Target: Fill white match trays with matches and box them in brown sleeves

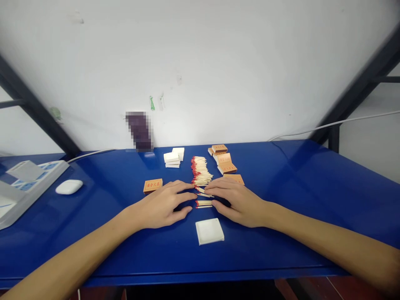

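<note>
Red-tipped matches (201, 171) lie in a long pile on the blue table. A few loose matches (203, 204) rest side by side nearer me. My left hand (168, 204) is open, its fingertips at the red heads, and an orange matchbox (153, 185) sits just behind it. From the other side my right hand (237, 202) reaches in, fingers apart, touching the plain ends of several matches. Neither hand grips a match that I can make out. A white matchbox tray (209, 231) lies in front of the matches.
Several white trays (172, 157) are heaped at the back. Orange matchbox sleeves (225, 160) are stacked behind my right hand. On the left are a white earphone case (69, 187) and a pale plastic box (34, 198). A dark pixelated object (140, 131) leans on the wall.
</note>
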Demonstrator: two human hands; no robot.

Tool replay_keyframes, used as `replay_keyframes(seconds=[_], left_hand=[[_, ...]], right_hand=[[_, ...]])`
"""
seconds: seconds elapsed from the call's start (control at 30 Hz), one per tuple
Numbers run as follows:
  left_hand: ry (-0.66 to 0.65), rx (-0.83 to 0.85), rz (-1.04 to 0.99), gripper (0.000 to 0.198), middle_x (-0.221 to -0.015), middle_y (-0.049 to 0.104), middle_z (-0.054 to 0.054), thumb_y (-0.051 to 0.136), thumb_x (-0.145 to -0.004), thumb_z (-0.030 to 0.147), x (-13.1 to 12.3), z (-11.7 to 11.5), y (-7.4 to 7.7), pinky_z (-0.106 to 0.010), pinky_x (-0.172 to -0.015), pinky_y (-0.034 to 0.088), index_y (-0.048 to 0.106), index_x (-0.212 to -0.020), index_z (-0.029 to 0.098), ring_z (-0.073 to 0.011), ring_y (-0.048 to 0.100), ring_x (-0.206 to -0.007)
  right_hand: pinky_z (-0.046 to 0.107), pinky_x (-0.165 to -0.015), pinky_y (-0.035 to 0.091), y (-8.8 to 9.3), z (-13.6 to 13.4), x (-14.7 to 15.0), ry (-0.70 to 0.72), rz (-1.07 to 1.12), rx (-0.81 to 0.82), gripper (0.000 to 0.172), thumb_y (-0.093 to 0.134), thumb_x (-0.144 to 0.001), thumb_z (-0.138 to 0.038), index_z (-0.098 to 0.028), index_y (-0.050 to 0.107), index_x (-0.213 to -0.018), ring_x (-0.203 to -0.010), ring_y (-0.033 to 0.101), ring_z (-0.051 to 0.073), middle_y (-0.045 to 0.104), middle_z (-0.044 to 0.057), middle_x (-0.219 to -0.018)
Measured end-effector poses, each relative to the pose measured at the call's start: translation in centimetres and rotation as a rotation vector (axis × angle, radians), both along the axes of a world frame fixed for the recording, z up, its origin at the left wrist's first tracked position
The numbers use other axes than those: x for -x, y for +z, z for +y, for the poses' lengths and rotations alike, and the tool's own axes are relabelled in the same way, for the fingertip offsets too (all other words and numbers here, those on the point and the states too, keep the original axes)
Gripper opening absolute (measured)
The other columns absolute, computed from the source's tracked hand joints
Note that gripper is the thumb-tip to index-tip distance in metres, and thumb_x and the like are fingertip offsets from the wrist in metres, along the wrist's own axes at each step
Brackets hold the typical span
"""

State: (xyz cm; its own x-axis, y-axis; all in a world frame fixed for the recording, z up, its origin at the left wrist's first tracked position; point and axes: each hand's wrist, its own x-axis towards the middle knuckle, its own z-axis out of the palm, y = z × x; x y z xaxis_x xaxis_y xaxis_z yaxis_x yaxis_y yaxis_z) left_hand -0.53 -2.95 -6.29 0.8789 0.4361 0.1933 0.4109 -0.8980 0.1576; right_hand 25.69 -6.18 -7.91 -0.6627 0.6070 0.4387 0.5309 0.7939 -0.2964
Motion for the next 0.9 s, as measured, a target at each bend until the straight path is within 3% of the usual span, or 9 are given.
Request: replay_keyframes(seconds=[0.9], left_hand=[[-0.021,-0.016,-0.005,0.03,-0.132,0.058,-0.01,0.051,-0.096,0.026,-0.05,0.0,0.16,-0.044,-0.1,0.049,0.062,-0.124,0.021,-0.0258,0.057,-0.119]], right_hand=[[0.047,-0.096,0.05,-0.06,0.07,-0.02,-0.01,-0.009,-0.024,0.028,0.051,-0.093,-0.018,-0.019,0.068,-0.116,-0.107,0.059,0.025,0.068,0.01,-0.111]])
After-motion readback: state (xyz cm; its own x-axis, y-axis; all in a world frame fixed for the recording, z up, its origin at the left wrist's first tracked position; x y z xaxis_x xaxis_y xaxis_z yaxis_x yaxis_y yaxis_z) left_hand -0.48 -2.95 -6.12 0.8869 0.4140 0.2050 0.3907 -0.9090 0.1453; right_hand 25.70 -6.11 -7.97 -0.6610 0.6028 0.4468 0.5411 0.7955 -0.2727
